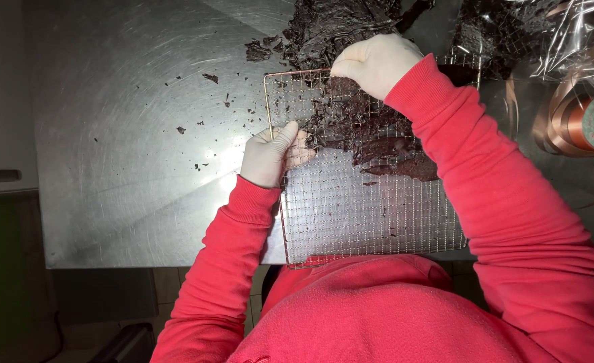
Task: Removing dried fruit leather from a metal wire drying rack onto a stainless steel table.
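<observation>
A square wire mesh rack (371, 222) lies on a steel table, its near edge over the table's front. A dark, flaky dried sheet (371, 131) clings to the rack's far half. My left hand (270, 156), in a white glove, grips the rack's left edge with fingers curled through the mesh. My right hand (376, 62), also gloved, is closed on the dark sheet at the rack's far edge. Both arms wear red sleeves.
The steel table (129, 134) is strewn with small dark crumbs (209, 78). A heap of the same dark material (337, 27) lies beyond the rack. Clear plastic wrap (572, 33) and a roll of copper-coloured tape (589, 124) sit at the right.
</observation>
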